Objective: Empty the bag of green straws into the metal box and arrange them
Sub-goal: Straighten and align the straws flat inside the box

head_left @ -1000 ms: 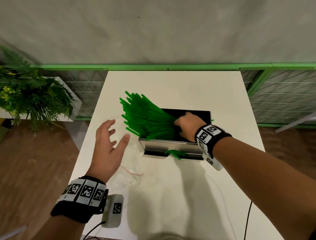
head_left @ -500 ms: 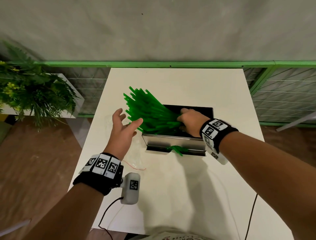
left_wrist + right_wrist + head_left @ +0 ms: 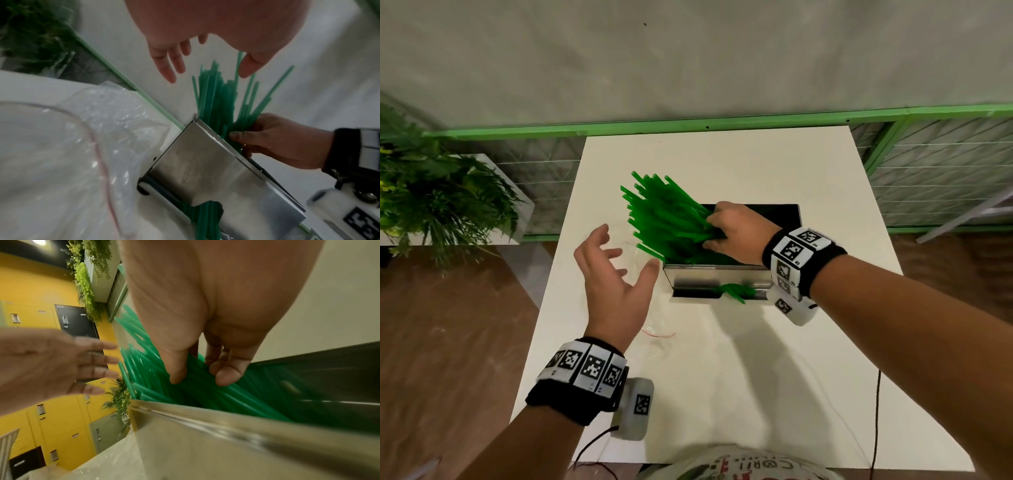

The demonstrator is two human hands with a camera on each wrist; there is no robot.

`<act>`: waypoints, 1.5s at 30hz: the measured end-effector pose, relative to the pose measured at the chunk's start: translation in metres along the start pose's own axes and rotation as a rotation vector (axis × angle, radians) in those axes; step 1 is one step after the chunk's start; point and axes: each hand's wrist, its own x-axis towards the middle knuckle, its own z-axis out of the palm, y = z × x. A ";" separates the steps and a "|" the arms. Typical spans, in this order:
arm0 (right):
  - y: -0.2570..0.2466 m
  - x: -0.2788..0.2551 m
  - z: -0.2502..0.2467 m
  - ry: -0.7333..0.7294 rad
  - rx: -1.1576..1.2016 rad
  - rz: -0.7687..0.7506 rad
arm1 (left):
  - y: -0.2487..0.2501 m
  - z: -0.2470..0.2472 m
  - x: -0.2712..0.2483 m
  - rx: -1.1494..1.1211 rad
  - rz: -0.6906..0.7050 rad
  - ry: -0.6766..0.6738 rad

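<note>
A metal box (image 3: 717, 275) stands mid-table with a thick bundle of green straws (image 3: 664, 219) leaning out of its open top, up and to the left. My right hand (image 3: 709, 233) grips the bundle at the box's rim, thumb and fingers (image 3: 226, 374) curled round the straws (image 3: 236, 395). A few straws (image 3: 734, 293) poke from the front slot. My left hand (image 3: 628, 253) hovers open, fingers spread, left of the box and short of the straw tips, holding nothing. The empty clear bag (image 3: 72, 146) lies flat beneath it beside the box (image 3: 205, 170).
The white table (image 3: 722, 377) has bare room in front of the box and behind it. A leafy plant (image 3: 431, 205) stands off its left edge. Behind runs a green rail (image 3: 688, 125). A thin cable (image 3: 876, 411) crosses the near right corner.
My left hand has risen from over the bag toward the straw tips. The right hand kept its grip and the bundle now stands a little more upright.
</note>
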 end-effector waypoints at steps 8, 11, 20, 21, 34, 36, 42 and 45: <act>-0.018 0.002 0.012 0.062 -0.001 -0.003 | 0.016 0.019 0.022 0.160 0.292 -0.002; -0.020 0.003 0.014 0.076 -0.024 0.020 | 0.009 0.024 0.025 0.185 0.295 -0.031; -0.011 0.001 0.003 0.145 -0.009 0.009 | 0.006 0.027 0.033 0.212 0.274 -0.136; -0.009 0.002 0.003 0.111 -0.039 0.013 | 0.006 0.027 0.033 0.217 0.269 -0.153; -0.014 -0.002 -0.036 0.189 -0.066 -0.136 | 0.001 0.015 0.030 0.194 0.226 -0.083; -0.010 -0.006 -0.041 0.216 -0.062 -0.127 | -0.001 0.014 0.029 0.199 0.218 -0.083; 0.006 -0.017 -0.048 0.256 -0.050 -0.081 | -0.005 0.013 0.022 0.192 0.187 -0.069; 0.016 -0.022 -0.045 0.242 -0.058 -0.060 | -0.005 0.012 0.019 0.213 0.191 -0.063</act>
